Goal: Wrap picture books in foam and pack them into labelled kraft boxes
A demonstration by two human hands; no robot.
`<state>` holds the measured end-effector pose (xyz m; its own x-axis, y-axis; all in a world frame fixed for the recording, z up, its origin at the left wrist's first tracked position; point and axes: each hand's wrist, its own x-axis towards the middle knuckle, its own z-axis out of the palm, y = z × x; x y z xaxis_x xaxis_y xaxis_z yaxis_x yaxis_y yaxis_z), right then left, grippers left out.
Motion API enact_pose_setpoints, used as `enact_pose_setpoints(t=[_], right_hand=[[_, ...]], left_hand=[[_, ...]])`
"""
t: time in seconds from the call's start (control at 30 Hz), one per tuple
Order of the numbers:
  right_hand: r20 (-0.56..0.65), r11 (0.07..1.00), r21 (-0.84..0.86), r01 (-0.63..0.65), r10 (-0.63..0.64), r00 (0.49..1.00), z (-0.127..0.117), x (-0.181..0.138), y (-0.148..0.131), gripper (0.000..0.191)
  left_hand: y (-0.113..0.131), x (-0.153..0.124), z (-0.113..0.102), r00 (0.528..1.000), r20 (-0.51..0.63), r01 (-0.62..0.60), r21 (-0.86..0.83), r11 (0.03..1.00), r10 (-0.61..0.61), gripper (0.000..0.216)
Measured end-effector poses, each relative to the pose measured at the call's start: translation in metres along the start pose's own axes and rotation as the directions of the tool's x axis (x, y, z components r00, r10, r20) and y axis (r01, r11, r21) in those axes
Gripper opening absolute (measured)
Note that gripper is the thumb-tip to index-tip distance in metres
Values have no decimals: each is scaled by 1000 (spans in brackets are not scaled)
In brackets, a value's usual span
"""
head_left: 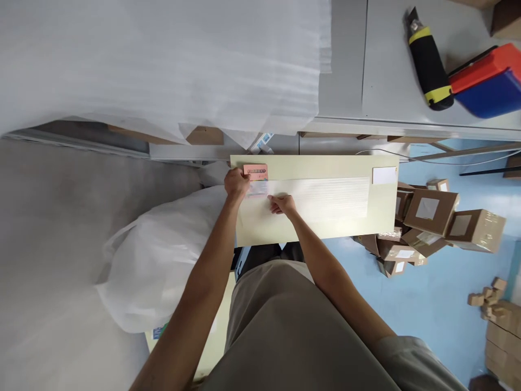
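Observation:
A pale yellow board (382, 206) lies in front of me, with a long, thin white foam sheet (334, 198) on it. At the board's left end is a pink card (255, 169) with a row of small round pictures. The translucent end of the foam sheet covers the card's lower part. My left hand (236, 183) is closed on the card's left edge, thumb on top. My right hand (282, 204) is closed, its fingertips pinching the foam sheet close to the card. A small white label (385, 175) lies at the board's upper right.
Beyond the board, a grey table holds a large white foam stack (163, 65), a utility knife (430, 65) with its blade out, and a red-and-blue object (488, 79). At left sits a big white bag (158, 244). Several cardboard boxes (431, 209) are piled on the blue floor (431, 309).

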<state>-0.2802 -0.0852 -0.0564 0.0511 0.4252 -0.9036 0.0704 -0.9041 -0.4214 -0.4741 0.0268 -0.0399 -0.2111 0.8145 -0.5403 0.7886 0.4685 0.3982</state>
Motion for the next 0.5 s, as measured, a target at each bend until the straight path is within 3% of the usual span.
enact_pose_setpoints(t=[0.07,0.17,0.3,0.4,0.5], right_hand=[[15,1000,6,-20,20,1000,-1,3,-1,50],[43,999,0,-33,33,999,0,6,-3,55],[180,995,104,-1,-18,984,-11,2,-1,52],[247,948,310,67,-149,957,-45,-8,11,41],[151,890,422,174,-258,954,-103,-25,35,56]], left_hand=[[2,-9,-9,992,-86,-97,-6,995,96,8],[14,-33,-25,941,-225,-251,34,967,252,10],[44,-78,-41,866,-297,-381,127,916,402,14],[69,-110,-34,863,-313,-404,44,913,397,18],[90,-135,-1,923,-205,-373,-256,892,327,32]])
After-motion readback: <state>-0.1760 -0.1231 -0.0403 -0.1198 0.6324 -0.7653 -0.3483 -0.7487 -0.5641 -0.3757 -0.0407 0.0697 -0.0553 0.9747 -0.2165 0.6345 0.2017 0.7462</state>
